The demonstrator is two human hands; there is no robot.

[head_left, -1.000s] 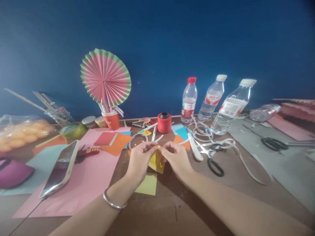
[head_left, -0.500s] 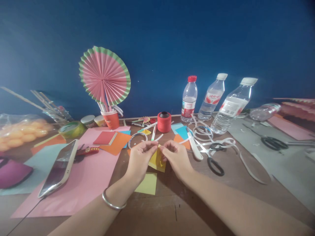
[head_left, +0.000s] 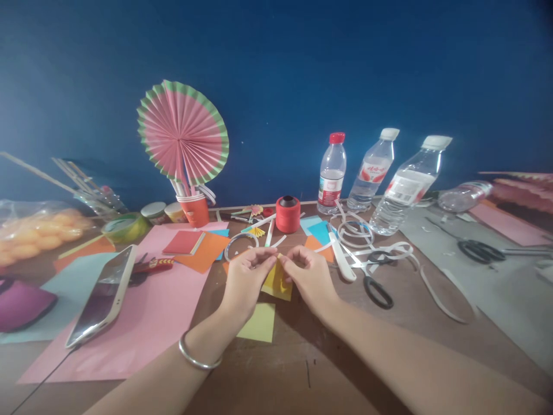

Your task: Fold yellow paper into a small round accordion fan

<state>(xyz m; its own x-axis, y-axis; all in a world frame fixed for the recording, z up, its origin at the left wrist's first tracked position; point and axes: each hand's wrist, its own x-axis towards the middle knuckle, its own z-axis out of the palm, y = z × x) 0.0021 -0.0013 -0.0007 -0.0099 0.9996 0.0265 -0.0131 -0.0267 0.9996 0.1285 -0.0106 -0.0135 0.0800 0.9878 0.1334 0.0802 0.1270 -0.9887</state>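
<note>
Between my two hands is a piece of yellow paper [head_left: 277,286], pinched along its top edge. My left hand [head_left: 245,278], with a silver bangle on the wrist, is closed with thumb and fingertips on the paper's upper left. Just across from it, my right hand [head_left: 311,278] grips the upper right of the same piece, its fingers curled. Fingers partly cover the paper, so its folds are hard to make out. Flat on the table beneath lies a pale yellow-green paper square [head_left: 258,323]. Beyond my fingertips stands a red spool of thread [head_left: 287,215].
Black-handled scissors [head_left: 378,291], a white utility knife [head_left: 344,262] and curled white strips lie right of my hands. Three water bottles [head_left: 332,178] stand behind. Leftward are pink paper [head_left: 159,323], a phone [head_left: 103,297] and a pleated paper fan [head_left: 184,132] in a red cup [head_left: 194,211].
</note>
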